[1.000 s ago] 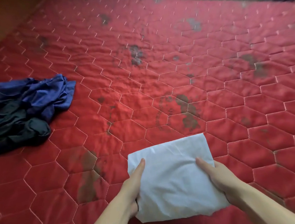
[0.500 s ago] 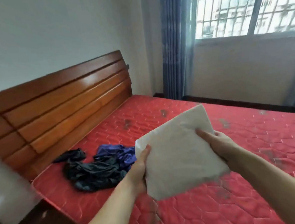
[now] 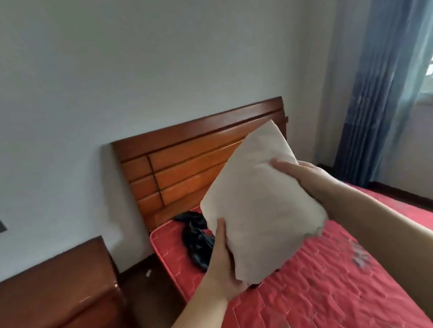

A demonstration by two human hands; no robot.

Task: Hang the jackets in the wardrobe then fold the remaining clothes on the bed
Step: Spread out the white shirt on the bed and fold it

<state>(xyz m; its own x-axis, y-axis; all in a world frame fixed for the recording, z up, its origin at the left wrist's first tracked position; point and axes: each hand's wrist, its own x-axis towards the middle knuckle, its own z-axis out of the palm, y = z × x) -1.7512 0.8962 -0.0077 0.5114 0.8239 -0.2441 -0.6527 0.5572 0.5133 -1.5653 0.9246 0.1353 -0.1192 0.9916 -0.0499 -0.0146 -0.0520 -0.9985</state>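
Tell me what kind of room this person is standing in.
Most likely a bedroom. There is a bed with a red quilted mattress and a wooden headboard against the wall, a low wooden bedside cabinet next to it, and blue curtains at a window.

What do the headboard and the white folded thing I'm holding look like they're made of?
Headboard: looks like varnished wood, going by its glossy reddish-brown slats; it could be veneer. White folded garment: a soft matte woven cloth, perhaps cotton; it creases and sags between the left hand and right hand.
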